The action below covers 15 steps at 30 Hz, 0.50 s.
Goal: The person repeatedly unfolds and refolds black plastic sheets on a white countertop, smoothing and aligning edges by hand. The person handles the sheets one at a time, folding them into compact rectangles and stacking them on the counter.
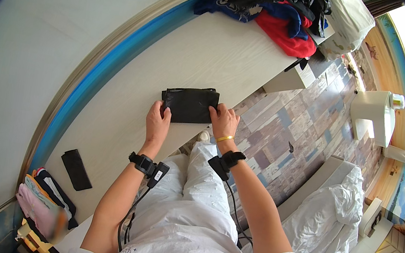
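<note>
Both my hands grip a folded black plastic bag [192, 105] above the pale wood-grain tabletop [125, 115]. At its left edge, my left hand [158, 122] pinches it between thumb and fingers. My right hand [224, 120] has hold of the opposite edge, near the front of the table. The bag forms a flat rectangle, with a layer sticking out at its upper left. Lower on the left lies a second black piece [77, 169], folded into a narrow strip; it looks like the same material.
Folded clothes [44, 201] are stacked at the table's left end. Red and blue garments [283, 32] are heaped at the far end. A white stool [373, 112] stands on the patchwork floor [286, 119]. Behind me on the right is a bed with white bedding [324, 215].
</note>
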Tool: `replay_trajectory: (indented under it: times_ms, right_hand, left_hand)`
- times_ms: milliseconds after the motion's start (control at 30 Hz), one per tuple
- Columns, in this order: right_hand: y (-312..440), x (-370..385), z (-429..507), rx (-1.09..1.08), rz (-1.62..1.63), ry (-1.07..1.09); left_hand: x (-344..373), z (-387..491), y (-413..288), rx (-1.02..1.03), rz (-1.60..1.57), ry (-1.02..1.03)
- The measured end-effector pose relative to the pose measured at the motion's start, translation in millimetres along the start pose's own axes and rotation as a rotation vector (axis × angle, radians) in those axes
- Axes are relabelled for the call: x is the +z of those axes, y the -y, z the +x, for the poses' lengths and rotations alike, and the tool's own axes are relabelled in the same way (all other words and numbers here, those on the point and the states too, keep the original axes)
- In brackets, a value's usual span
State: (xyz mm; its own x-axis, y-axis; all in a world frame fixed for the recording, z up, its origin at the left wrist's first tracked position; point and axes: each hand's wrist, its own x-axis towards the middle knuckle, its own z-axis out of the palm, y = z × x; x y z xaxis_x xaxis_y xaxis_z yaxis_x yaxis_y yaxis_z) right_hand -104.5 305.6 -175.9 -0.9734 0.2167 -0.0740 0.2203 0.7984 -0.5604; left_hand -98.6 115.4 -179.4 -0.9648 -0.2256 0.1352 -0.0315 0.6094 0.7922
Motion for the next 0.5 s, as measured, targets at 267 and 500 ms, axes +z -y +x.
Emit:
replay_trajectory:
  times_ms: [267, 500]
  right_hand:
    - [5, 3, 2, -0.037, -0.111, -0.06]
    - [6, 5, 3, -0.023, -0.151, -0.091]
  left_hand:
    - [-7, 9, -8, -0.218, 0.202, 0.205]
    - [-3, 9, 2, -0.193, 0.098, 0.105]
